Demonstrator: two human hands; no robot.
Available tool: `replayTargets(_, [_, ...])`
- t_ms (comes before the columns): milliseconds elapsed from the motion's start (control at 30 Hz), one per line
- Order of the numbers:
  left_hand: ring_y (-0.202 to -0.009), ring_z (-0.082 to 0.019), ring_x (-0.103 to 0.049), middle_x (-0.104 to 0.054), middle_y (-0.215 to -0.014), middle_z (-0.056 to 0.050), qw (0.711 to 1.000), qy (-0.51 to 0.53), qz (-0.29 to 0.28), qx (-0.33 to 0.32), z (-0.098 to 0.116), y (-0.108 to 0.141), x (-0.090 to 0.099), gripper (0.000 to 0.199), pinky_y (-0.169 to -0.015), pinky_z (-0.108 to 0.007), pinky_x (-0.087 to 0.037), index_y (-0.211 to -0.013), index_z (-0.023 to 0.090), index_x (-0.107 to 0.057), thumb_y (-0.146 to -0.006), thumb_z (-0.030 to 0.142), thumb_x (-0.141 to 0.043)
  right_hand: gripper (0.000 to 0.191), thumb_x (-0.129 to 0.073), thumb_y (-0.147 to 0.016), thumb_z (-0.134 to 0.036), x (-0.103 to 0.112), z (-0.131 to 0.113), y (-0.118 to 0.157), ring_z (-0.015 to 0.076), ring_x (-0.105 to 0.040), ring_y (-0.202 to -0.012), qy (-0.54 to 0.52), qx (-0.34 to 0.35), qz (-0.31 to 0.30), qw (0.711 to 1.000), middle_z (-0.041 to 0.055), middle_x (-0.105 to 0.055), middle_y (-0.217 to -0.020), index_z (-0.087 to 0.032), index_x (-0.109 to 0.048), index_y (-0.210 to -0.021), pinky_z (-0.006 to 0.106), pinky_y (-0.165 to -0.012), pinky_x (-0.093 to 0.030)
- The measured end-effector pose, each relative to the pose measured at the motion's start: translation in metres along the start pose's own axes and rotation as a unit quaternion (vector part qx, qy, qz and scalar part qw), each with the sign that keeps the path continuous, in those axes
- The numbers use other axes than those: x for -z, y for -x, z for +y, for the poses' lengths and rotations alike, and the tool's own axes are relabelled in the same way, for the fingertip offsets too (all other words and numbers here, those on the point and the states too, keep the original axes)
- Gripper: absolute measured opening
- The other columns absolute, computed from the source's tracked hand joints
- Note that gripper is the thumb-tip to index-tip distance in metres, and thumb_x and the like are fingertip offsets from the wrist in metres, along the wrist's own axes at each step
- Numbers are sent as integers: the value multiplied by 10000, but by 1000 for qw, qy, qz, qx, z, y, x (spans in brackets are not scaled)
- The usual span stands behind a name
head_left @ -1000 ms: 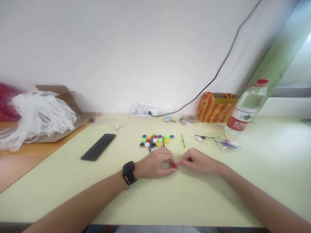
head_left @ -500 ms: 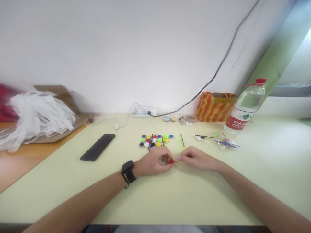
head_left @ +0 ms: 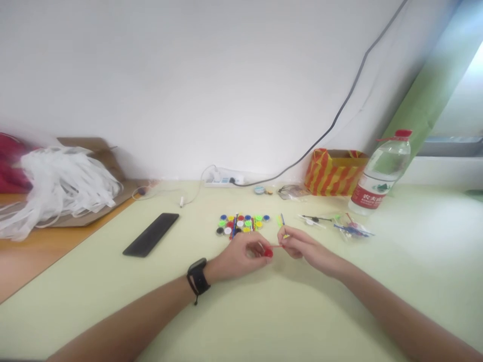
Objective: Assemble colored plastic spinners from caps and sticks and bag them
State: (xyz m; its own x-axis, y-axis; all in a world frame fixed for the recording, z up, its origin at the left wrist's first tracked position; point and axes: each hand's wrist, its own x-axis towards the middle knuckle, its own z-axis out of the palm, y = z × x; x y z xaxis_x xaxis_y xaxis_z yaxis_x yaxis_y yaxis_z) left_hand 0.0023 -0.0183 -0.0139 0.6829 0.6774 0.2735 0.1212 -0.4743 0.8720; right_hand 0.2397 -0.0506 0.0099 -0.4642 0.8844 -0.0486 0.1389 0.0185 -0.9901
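Between the thumb and fingers of my left hand (head_left: 243, 255) is a small round red piece (head_left: 268, 252). My right hand (head_left: 307, 247) pinches a thin red stick (head_left: 277, 246), whose left end meets the red piece. Just beyond my left hand lie rows of small round discs (head_left: 240, 224) in blue, green, yellow, red, white and black, with thin coloured sticks across them. A few yellow and blue sticks (head_left: 281, 219) lie behind my right fingertips. A black watch is on my left wrist.
A black flat slab (head_left: 151, 235) lies left. A bagged bundle of sticks (head_left: 352, 229), a water bottle (head_left: 379, 173) and a striped bag (head_left: 334, 172) stand or lie right. A power strip (head_left: 222, 182) is by the wall; white straps (head_left: 71, 181) are piled far left.
My right hand has turned, its fingers now further round the red stick. The red piece has tilted in my left fingers. The view has shifted slightly, so the table appears lower.
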Motion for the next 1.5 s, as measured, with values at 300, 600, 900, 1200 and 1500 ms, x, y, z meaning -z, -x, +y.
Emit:
replayTargets(300, [-975, -216, -714, -761, -1044, -115, 994, 94, -5, 51, 1, -2, -3, 251, -918, -345, -564, -1063, 144, -737, -890, 323, -762, 105, -558, -974, -283, -7, 7, -3, 143, -426, -734, -3, 86, -56, 995, -15, -498, -826, -215, -481, -952, 278, -672, -332])
replayTargets(600, [-951, -222, -722, -763, -1026, -111, 996, 62, 47, 46, -7, -3, -3, 229, -911, -349, -578, -1023, 144, -744, -865, 306, -783, 81, -523, -1016, -252, -9, 11, -1, 137, -428, -662, 129, 77, -20, 988, -64, -497, -722, -241, -444, -1030, 257, -617, -307])
replayTargets(900, [-925, -198, -707, -760, -1018, -78, 998, -31, 49, 15, -3, -2, -5, 202, -885, -313, -583, -1064, 173, -763, -904, 292, -727, 100, -475, -1014, -228, -6, 20, -4, 149, -501, -692, 269, 118, 12, 956, -39, -593, -796, -251, -457, -1109, 268, -655, -374])
replayTargets(1200, [-876, -178, -709, -740, -992, -69, 997, -46, 56, -16, -5, -1, -4, 145, -839, -297, -595, -1022, 172, -744, -897, 235, -707, 144, -519, -976, -200, -8, 17, -1, 145, -476, -653, 300, 116, 29, 946, -57, -552, -738, -252, -493, -1108, 263, -626, -350])
replayTargets(1500, [-801, -162, -700, -735, -896, -46, 997, -53, 48, -24, -2, 0, -3, 135, -777, -276, -594, -907, 153, -723, -792, 88, -697, 82, -492, -1002, -226, -10, 12, -1, 136, -389, -638, 187, 111, -13, 976, -74, -447, -687, -231, -506, -1083, 255, -606, -305])
